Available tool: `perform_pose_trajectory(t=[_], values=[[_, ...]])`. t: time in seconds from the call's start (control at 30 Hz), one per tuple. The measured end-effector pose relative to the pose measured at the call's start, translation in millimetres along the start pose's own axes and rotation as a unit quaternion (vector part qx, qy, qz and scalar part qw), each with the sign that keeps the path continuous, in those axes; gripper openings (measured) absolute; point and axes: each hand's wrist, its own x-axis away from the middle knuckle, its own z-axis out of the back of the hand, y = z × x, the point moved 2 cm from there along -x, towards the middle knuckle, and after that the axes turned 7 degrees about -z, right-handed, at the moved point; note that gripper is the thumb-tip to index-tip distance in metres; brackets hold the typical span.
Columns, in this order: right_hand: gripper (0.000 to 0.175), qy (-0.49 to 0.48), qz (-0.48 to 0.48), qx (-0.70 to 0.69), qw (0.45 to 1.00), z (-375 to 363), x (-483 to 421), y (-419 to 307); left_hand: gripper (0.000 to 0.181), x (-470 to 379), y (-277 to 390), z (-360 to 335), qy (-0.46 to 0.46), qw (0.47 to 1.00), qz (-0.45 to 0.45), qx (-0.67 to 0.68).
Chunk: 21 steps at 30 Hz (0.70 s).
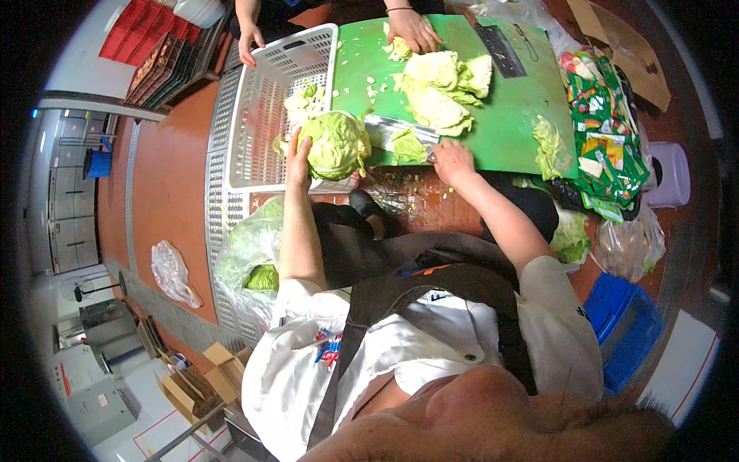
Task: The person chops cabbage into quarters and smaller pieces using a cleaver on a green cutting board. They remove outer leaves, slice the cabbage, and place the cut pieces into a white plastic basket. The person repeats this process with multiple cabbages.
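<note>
My left hand (298, 160) grips a whole round cabbage (338, 144) at its left side. The cabbage is at the board's left end, overlapping the corner of a white plastic crate (236, 144). My right hand (453, 161) is closed around the handle of a cleaver (381, 128), whose broad blade lies over the near edge of the green cutting board (508, 136). A loose cabbage leaf (407, 145) covers part of that blade. Beyond it sits a pile of cabbage pieces (441, 86). Inside the crate are some leaf pieces (305, 101).
Opposite, a co-worker's hand (411, 29) touches cabbage; their other hand (249, 43) is at the crate's rim. A second cleaver (499, 49) lies on the board's far side. Green packaging (606, 127) stands at right. A clear bag of cabbage (254, 254) is at my left.
</note>
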Motion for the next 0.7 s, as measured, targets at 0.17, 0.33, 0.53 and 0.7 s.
perform_pose_trajectory(t=[0.17, 0.33, 0.53, 0.7], values=[[0.037, 0.006, 0.031, -0.032, 0.999, -30, -11, -4, 0.058, -3, 20, -17, -0.008, 0.994, 0.014, -0.111], [0.045, -0.064, -0.011, -0.15, 0.987, -3, 13, -6, 0.059, -12, -1, 11, 0.027, 0.999, 0.024, 0.02], [0.051, -0.105, -0.12, -0.373, 0.914, -1, 46, 20, 0.057, -11, 2, 6, 0.008, 1.0, 0.017, -0.001], [0.048, -0.078, -0.14, -0.433, 0.887, -2, 46, 32, 0.057, -14, -3, 12, 0.021, 0.999, 0.012, 0.043]])
